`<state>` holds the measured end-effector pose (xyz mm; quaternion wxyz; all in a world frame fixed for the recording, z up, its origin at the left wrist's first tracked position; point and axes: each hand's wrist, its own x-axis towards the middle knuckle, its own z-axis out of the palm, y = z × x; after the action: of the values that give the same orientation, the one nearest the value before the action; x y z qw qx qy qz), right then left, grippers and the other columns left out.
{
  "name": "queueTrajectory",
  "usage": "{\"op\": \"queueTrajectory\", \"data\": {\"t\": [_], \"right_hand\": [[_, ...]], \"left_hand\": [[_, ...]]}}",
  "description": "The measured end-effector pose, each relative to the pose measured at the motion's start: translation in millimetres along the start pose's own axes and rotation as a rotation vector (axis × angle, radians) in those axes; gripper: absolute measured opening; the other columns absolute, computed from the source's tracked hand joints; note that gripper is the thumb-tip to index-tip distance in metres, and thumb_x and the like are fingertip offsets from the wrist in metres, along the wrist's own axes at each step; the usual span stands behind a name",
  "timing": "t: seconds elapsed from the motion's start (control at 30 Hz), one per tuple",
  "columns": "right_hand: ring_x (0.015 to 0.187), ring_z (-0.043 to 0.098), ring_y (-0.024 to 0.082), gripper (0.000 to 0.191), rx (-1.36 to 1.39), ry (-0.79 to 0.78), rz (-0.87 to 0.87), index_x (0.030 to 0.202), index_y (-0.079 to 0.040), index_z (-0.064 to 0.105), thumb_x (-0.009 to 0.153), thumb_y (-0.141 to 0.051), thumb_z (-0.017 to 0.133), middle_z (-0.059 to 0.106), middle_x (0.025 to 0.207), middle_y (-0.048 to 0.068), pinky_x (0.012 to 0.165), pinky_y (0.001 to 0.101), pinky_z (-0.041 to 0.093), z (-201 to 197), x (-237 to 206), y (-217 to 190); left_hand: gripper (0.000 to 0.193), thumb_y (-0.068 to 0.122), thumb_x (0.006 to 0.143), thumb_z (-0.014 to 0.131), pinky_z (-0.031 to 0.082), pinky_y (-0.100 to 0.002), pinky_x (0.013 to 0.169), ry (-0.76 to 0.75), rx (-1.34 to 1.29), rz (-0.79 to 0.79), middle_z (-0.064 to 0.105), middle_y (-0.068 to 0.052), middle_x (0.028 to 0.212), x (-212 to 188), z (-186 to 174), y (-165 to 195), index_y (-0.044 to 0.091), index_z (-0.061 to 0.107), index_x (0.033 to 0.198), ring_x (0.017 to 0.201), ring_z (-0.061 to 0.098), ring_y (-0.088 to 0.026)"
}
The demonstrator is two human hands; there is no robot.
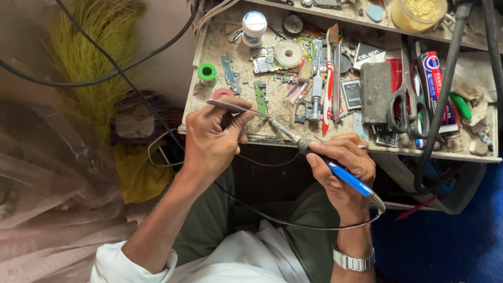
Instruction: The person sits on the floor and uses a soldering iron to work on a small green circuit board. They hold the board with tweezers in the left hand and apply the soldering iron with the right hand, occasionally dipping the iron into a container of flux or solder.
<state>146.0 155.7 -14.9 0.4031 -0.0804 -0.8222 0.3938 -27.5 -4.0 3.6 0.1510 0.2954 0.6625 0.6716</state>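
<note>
My left hand [214, 137] grips metal tweezers [234, 106] at the near edge of a cluttered worktable [218, 39]. My right hand [343, 167] holds a blue-handled soldering iron [346, 177] whose metal tip [282, 131] points up-left toward the tweezers' tips. The iron's black cord [277, 219] loops across my lap. What the tweezers pinch is too small to make out. Small green circuit boards [261, 93] lie just beyond the hands.
On the table lie scissors [406, 107], a solder reel [288, 53], green tape roll [207, 72], white jar [254, 26], screwdrivers and phone parts. A yellow tub [422, 5] stands on the shelf behind. A broom [91, 52] leans left, blue floor [480, 226] right.
</note>
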Motion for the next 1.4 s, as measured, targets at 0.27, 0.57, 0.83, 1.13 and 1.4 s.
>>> {"op": "queueTrajectory", "data": {"t": [0.27,0.57,0.83,1.13,1.4], "right_hand": [[0.091,0.065,0.019,0.021,0.045,0.011,0.020,0.100,-0.003,0.076,0.081,-0.001,0.081,0.072,0.090,0.005,0.096,0.0307,0.047,0.4,-1.4,5.6],[0.092,0.066,0.019,0.021,-0.008,0.004,0.003,0.101,-0.005,0.076,0.081,-0.003,0.083,0.072,0.090,0.005,0.101,0.0311,0.045,1.3,-2.4,7.0],[0.091,0.065,0.019,0.019,-0.015,0.011,-0.026,0.100,-0.005,0.076,0.081,-0.002,0.082,0.072,0.089,0.005,0.103,0.0320,0.043,1.7,-1.5,4.5],[0.091,0.066,0.019,0.020,0.007,0.010,0.002,0.100,-0.004,0.076,0.082,-0.002,0.082,0.073,0.091,0.005,0.102,0.0313,0.044,0.7,-1.0,2.2],[0.092,0.066,0.019,0.021,0.010,0.007,0.006,0.101,-0.003,0.076,0.081,-0.001,0.082,0.073,0.091,0.006,0.099,0.0304,0.046,1.4,-1.3,3.6]], "left_hand": [[0.009,0.004,0.096,0.071,0.050,-0.020,0.044,0.002,0.016,-0.005,0.067,-0.002,0.088,-0.1,-0.5,0.7,0.000,0.071,0.103,0.060,0.063,-0.005],[0.009,0.004,0.095,0.072,0.049,-0.021,0.044,0.020,0.025,-0.008,0.068,-0.003,0.087,0.5,0.9,-2.4,-0.001,0.071,0.103,0.059,0.063,-0.006],[0.008,0.002,0.095,0.072,0.048,-0.022,0.044,0.024,0.026,0.026,0.066,-0.004,0.089,0.4,0.9,-4.5,-0.003,0.071,0.101,0.058,0.063,-0.007],[0.009,0.002,0.094,0.072,0.049,-0.022,0.044,0.022,0.014,0.027,0.066,-0.003,0.094,0.1,0.8,-2.2,-0.002,0.070,0.101,0.059,0.063,-0.007],[0.007,0.002,0.095,0.072,0.050,-0.021,0.045,0.008,0.017,0.042,0.066,-0.003,0.094,-0.4,0.2,-0.1,-0.002,0.071,0.101,0.061,0.064,-0.006]]}}
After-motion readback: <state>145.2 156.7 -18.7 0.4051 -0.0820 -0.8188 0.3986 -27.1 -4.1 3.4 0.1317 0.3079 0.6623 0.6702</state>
